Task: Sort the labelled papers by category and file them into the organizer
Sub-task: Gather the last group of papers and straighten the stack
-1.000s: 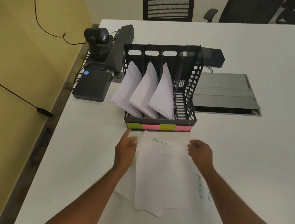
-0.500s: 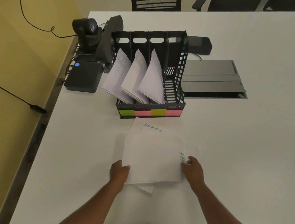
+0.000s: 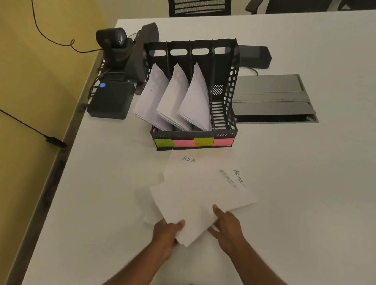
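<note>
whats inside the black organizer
Three slots of the organizer hold leaning paper stacks; the rightmost slot looks empty. Lower sheet edges are hidden by the front wall.

Organizer (image 3: 224,113): on the bench (image 3: 314,186), far centre.
Filed papers (image 3: 174,100): in its three left compartments.
Loose papers (image 3: 201,195): near side of organizer, overlapping.
Camera (image 3: 115,44): left of organizer.
Hands: left hand (image 3: 166,233) and right hand (image 3: 227,231) at the loose papers' near edge.
</note>
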A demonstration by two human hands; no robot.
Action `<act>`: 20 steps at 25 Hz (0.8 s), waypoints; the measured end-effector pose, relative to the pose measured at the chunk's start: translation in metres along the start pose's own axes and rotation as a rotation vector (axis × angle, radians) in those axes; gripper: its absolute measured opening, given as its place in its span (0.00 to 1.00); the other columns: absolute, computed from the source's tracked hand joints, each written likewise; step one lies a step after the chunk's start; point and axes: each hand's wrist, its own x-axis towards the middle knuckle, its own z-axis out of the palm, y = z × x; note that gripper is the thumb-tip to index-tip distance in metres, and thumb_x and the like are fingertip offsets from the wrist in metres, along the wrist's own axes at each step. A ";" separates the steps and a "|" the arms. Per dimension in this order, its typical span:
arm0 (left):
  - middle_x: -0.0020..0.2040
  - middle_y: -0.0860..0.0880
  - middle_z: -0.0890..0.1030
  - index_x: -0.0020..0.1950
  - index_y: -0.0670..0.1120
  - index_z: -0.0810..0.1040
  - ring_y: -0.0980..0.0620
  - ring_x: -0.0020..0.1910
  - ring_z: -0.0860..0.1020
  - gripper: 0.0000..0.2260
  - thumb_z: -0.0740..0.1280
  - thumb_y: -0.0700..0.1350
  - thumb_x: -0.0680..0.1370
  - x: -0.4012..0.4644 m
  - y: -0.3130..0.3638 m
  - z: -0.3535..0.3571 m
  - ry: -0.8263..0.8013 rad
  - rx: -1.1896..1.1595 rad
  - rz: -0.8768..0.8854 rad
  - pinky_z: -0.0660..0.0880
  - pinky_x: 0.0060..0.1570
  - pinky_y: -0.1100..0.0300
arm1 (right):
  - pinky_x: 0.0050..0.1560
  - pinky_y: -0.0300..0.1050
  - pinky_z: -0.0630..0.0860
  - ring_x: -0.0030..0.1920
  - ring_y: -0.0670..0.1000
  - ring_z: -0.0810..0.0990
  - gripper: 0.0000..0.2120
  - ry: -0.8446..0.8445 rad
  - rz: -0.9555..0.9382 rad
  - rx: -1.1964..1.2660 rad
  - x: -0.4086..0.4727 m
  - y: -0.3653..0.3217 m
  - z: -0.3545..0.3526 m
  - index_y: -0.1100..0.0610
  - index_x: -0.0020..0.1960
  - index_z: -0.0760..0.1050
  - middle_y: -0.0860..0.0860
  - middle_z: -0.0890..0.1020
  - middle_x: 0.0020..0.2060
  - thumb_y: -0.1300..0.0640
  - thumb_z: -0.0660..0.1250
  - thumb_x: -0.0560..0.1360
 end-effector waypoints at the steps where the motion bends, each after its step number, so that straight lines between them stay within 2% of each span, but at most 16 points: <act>1: 0.51 0.43 0.85 0.56 0.41 0.80 0.43 0.49 0.83 0.13 0.75 0.36 0.73 -0.008 -0.005 0.005 -0.063 0.028 -0.015 0.82 0.44 0.50 | 0.50 0.53 0.80 0.54 0.56 0.81 0.18 0.050 -0.040 -0.014 0.006 -0.001 0.002 0.58 0.63 0.74 0.55 0.83 0.55 0.57 0.73 0.74; 4: 0.45 0.43 0.85 0.56 0.40 0.80 0.48 0.40 0.83 0.14 0.75 0.45 0.74 -0.015 -0.009 0.008 -0.234 0.296 -0.032 0.82 0.41 0.54 | 0.45 0.47 0.77 0.43 0.56 0.79 0.07 0.255 -0.202 -0.238 0.016 -0.021 -0.005 0.62 0.54 0.75 0.60 0.82 0.49 0.66 0.67 0.76; 5: 0.43 0.42 0.85 0.56 0.39 0.80 0.48 0.38 0.82 0.16 0.75 0.48 0.74 -0.007 -0.004 0.004 -0.201 0.401 0.014 0.81 0.42 0.53 | 0.45 0.46 0.76 0.43 0.56 0.79 0.05 0.268 -0.282 -0.264 0.016 -0.030 -0.013 0.60 0.50 0.76 0.60 0.82 0.46 0.68 0.66 0.75; 7: 0.46 0.42 0.84 0.58 0.40 0.79 0.45 0.42 0.82 0.18 0.72 0.53 0.76 0.018 0.018 -0.013 0.075 0.579 0.189 0.79 0.47 0.52 | 0.39 0.43 0.71 0.41 0.54 0.76 0.09 0.258 -0.413 -0.358 0.016 -0.049 -0.029 0.58 0.40 0.74 0.55 0.79 0.36 0.70 0.66 0.74; 8: 0.52 0.41 0.83 0.60 0.41 0.77 0.44 0.49 0.82 0.19 0.70 0.54 0.77 0.033 0.032 -0.026 0.226 0.664 0.287 0.78 0.52 0.52 | 0.36 0.42 0.68 0.40 0.53 0.73 0.10 0.237 -0.430 -0.427 0.018 -0.056 -0.036 0.59 0.37 0.74 0.56 0.76 0.32 0.70 0.66 0.74; 9: 0.59 0.40 0.81 0.64 0.42 0.75 0.42 0.56 0.80 0.21 0.69 0.53 0.77 0.046 0.045 -0.039 0.306 0.730 0.354 0.76 0.58 0.51 | 0.36 0.42 0.67 0.39 0.52 0.72 0.07 0.194 -0.432 -0.494 0.020 -0.062 -0.039 0.65 0.37 0.74 0.60 0.74 0.30 0.68 0.68 0.73; 10: 0.64 0.40 0.77 0.68 0.42 0.72 0.41 0.62 0.77 0.23 0.68 0.52 0.77 0.057 0.055 -0.049 0.317 0.781 0.372 0.74 0.63 0.50 | 0.36 0.42 0.67 0.39 0.53 0.72 0.10 0.176 -0.434 -0.584 0.025 -0.066 -0.039 0.71 0.40 0.74 0.63 0.74 0.31 0.64 0.71 0.72; 11: 0.68 0.40 0.74 0.71 0.43 0.69 0.41 0.66 0.74 0.26 0.69 0.51 0.77 0.067 0.063 -0.055 0.284 0.846 0.357 0.71 0.66 0.49 | 0.36 0.42 0.67 0.38 0.53 0.73 0.16 0.151 -0.423 -0.690 0.034 -0.067 -0.038 0.72 0.42 0.74 0.62 0.75 0.32 0.58 0.71 0.69; 12: 0.70 0.41 0.71 0.74 0.44 0.66 0.41 0.69 0.72 0.28 0.69 0.50 0.76 0.074 0.066 -0.057 0.239 0.916 0.348 0.69 0.68 0.49 | 0.36 0.42 0.69 0.38 0.53 0.76 0.16 0.143 -0.385 -0.791 0.039 -0.068 -0.031 0.68 0.42 0.76 0.58 0.78 0.33 0.54 0.70 0.67; 14: 0.72 0.42 0.68 0.76 0.45 0.63 0.42 0.70 0.69 0.32 0.70 0.49 0.75 0.083 0.067 -0.051 0.169 0.985 0.361 0.68 0.70 0.49 | 0.41 0.43 0.72 0.43 0.57 0.81 0.11 0.203 -0.349 -0.963 0.054 -0.063 -0.012 0.63 0.43 0.78 0.56 0.82 0.40 0.54 0.67 0.70; 17: 0.70 0.43 0.71 0.76 0.45 0.63 0.43 0.67 0.73 0.32 0.71 0.46 0.74 0.081 0.062 -0.037 0.111 0.923 0.384 0.72 0.66 0.51 | 0.49 0.46 0.74 0.52 0.62 0.80 0.12 0.341 -0.374 -1.111 0.064 -0.052 0.014 0.64 0.52 0.78 0.61 0.80 0.51 0.57 0.64 0.74; 20: 0.61 0.48 0.79 0.71 0.48 0.68 0.48 0.56 0.80 0.27 0.72 0.48 0.74 0.069 0.055 -0.027 -0.025 0.642 0.283 0.80 0.54 0.50 | 0.45 0.45 0.75 0.47 0.59 0.79 0.15 0.309 -0.375 -1.062 0.061 -0.048 0.034 0.65 0.56 0.75 0.60 0.79 0.52 0.57 0.66 0.73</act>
